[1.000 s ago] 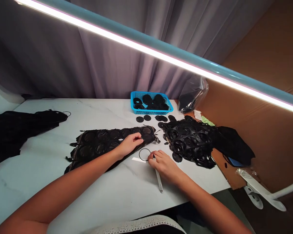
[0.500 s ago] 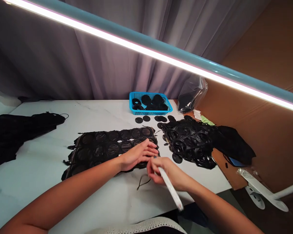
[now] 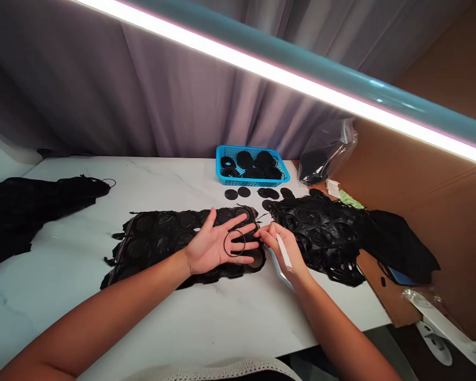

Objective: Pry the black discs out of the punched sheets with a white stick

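Note:
My left hand [image 3: 218, 244] is turned palm up with its fingers spread. A thin black ring [image 3: 225, 244] lies across its palm and fingers. Beneath that hand is a black fabric panel [image 3: 143, 246] patterned with rows of round discs, flat on the table. My right hand [image 3: 283, 246] is closed around a slim white pen-like stick [image 3: 284, 253], whose working end is hidden by the fingers. The right fingertips are close to the left fingertips, at the panel's right edge.
A blue basket [image 3: 254, 182] of black discs and rings stands at the back of the white table [image 3: 174, 323]. Several loose discs [image 3: 244, 192] lie before it. Black ruffled fabric [image 3: 321, 222] is on the right, black cloth [image 3: 55, 201] on the left. A lamp tube [image 3: 262, 69] crosses overhead.
My left hand has turned from palm down to palm up, fingers spread, the ring now showing on it. My right hand has moved up and right with the white stick.

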